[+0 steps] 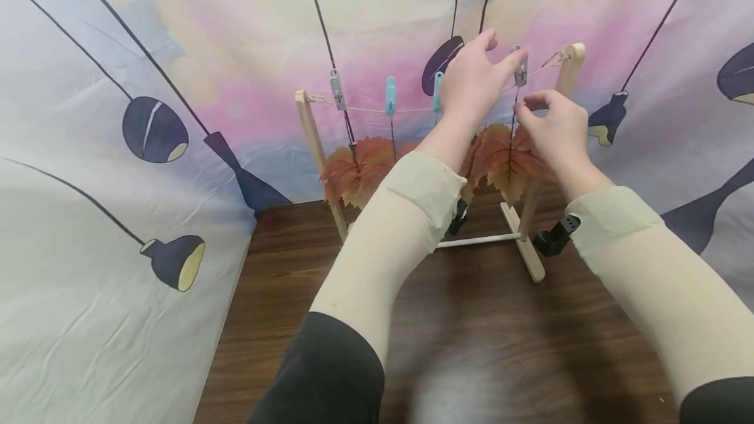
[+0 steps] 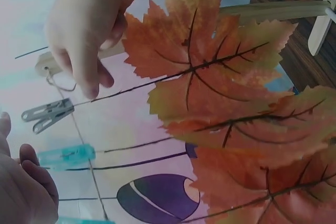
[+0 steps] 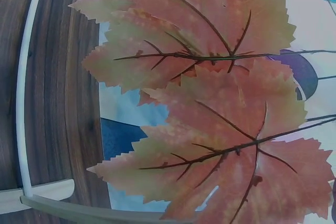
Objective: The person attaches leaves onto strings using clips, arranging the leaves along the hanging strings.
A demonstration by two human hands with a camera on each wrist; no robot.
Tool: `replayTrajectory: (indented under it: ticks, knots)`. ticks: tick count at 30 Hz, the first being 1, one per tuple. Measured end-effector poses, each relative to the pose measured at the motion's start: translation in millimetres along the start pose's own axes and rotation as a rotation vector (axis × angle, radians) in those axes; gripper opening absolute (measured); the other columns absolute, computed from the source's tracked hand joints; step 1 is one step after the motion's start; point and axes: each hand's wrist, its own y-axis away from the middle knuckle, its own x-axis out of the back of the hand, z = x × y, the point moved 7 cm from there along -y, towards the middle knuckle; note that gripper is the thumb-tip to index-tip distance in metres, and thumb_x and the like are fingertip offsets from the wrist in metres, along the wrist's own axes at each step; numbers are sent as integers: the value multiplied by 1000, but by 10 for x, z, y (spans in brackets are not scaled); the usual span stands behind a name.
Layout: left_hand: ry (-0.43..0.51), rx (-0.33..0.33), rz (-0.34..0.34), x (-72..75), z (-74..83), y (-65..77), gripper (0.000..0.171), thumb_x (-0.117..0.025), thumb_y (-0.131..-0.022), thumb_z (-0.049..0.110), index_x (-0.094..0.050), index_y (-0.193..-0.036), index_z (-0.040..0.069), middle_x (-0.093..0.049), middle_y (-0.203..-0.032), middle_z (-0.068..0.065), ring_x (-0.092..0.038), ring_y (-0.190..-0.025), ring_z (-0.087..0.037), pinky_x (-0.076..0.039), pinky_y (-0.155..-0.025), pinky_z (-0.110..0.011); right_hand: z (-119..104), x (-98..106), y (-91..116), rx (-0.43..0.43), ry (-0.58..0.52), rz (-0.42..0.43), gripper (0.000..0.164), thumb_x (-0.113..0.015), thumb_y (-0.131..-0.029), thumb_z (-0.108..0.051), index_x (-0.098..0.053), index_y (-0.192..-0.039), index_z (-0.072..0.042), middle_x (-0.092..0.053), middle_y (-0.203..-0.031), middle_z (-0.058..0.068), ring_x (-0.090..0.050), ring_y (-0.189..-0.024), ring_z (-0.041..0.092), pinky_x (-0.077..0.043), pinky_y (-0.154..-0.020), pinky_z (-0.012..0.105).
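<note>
An orange-red maple leaf (image 1: 501, 149) hangs by its dark stem (image 2: 142, 85) from a grey clothespin (image 2: 50, 113) near the right end of a string. Just below that clothespin, my right hand (image 1: 556, 129) pinches the stem with thumb and index finger brought together. My left hand (image 1: 471, 80) is beside the clothespin, thumb extended toward it and fingers loosely spread, holding nothing. In the left wrist view, a gap shows between my left hand (image 2: 26, 187) and the clothespin. Only leaves (image 3: 247, 177) and their stems show in the right wrist view; the right hand is out of it.
The string spans a wooden rack (image 1: 318, 142) with a white lower bar (image 1: 480, 241). Farther left on it are another grey clothespin (image 1: 337, 90) and teal clothespins (image 1: 391, 95), with more leaves (image 1: 359, 169) below. A lamp-printed cloth (image 1: 235, 38) stands behind the dark wooden table (image 1: 283, 319).
</note>
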Motion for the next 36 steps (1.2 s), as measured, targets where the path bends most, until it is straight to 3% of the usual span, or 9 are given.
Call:
replayTrajectory:
  ticks: [5, 9, 13, 20, 26, 30, 33, 36]
  knots:
    - [25, -15, 49, 128, -69, 16, 65, -55, -85, 61, -37, -142, 37, -47, -131, 27, -46, -116, 3, -39, -88, -19, 12, 18, 9, 46, 7, 32, 44, -52, -90, -40, -64, -119, -7, -65, -116, 10, -58, -99, 24, -42, -85, 37]
    - [95, -57, 97, 214, -60, 73, 64, -56, -85, 59, -38, -142, 35, -48, -130, 27, -44, -116, 6, -35, -91, -15, 53, 99, 33, 59, -3, 79, 44, -55, -89, -42, -65, -118, -11, -65, -115, 8, -53, -73, -1, -39, -70, 20]
    - [171, -123, 109, 231, 13, 150, 65, -61, -84, 55, -40, -141, 33, -48, -130, 26, -40, -118, 11, -31, -92, -10, 136, 255, 86, 56, -45, 155, 42, -60, -87, -42, -65, -118, -13, -66, -114, 6, -44, -64, -16, -35, -64, 11]
    - [265, -139, 53, 139, 27, 259, 65, -63, -83, 54, -39, -141, 37, -46, -128, 32, -35, -119, 13, -29, -95, -12, 287, 410, 159, 39, -102, 224, 40, -64, -85, -39, -66, -116, -15, -67, -111, -5, -48, -63, -14, -37, -60, 9]
    - [280, -236, 6, 31, -35, 380, 64, -64, -84, 50, -40, -141, 34, -46, -130, 28, -36, -119, 12, -30, -95, -12, 317, 407, 263, 47, -184, 221, 34, -66, -86, -33, -67, -116, -17, -66, -107, -12, -52, -64, -9, -39, -57, 8]
    - [269, -322, -17, -24, -141, 498, 63, -64, -85, 46, -43, -141, 27, -50, -129, 23, -54, -95, 2, -40, -78, -12, 302, 374, 357, 80, -233, 215, 31, -66, -86, -29, -67, -114, -16, -66, -104, -15, -55, -70, -12, -40, -61, 7]
    - [244, -373, -40, -56, -256, 592, 61, -63, -86, 43, -43, -141, 25, -55, -122, 16, -52, -72, -4, -42, -64, -17, 283, 340, 427, 132, -217, 213, 32, -65, -86, -28, -67, -115, -13, -66, -99, -17, -53, -71, -14, -39, -63, 7]
    - [229, -405, -78, -93, -385, 678, 60, -62, -88, 41, -42, -142, 25, -53, -123, 14, -52, -70, -3, -43, -64, -18, 262, 280, 505, 207, -204, 188, 33, -65, -87, -24, -65, -116, -9, -62, -94, -24, -50, -69, -14, -37, -64, 8]
